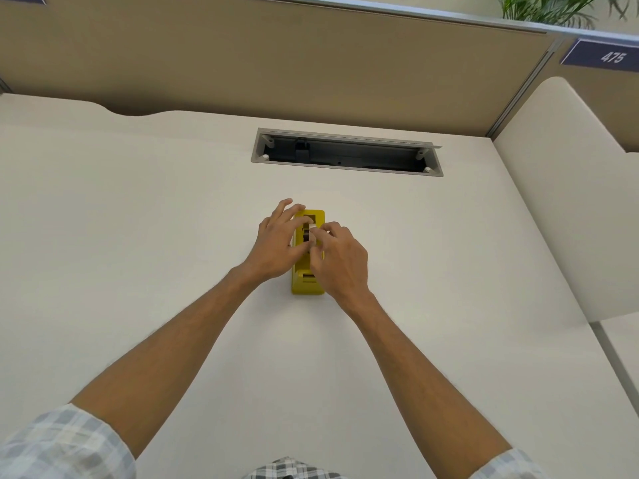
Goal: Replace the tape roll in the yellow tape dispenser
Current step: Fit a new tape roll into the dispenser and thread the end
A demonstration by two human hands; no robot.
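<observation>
A yellow tape dispenser (300, 284) stands on the white desk (138, 219), its long axis pointing away from me. My left hand (276, 243) rests against the dispenser's left side, fingers spread over its top. From the right, my right hand (340, 261) comes over the middle of the dispenser and pinches a small white piece, apparently the tape roll (312, 227), at the open slot. Both hands hide most of the roll and the dispenser's middle. The cutter end near me is visible.
An open grey cable tray (347, 153) is recessed in the desk behind the dispenser. A tan partition wall (311, 63) rises at the back, and a white side panel (560, 202) stands on the right.
</observation>
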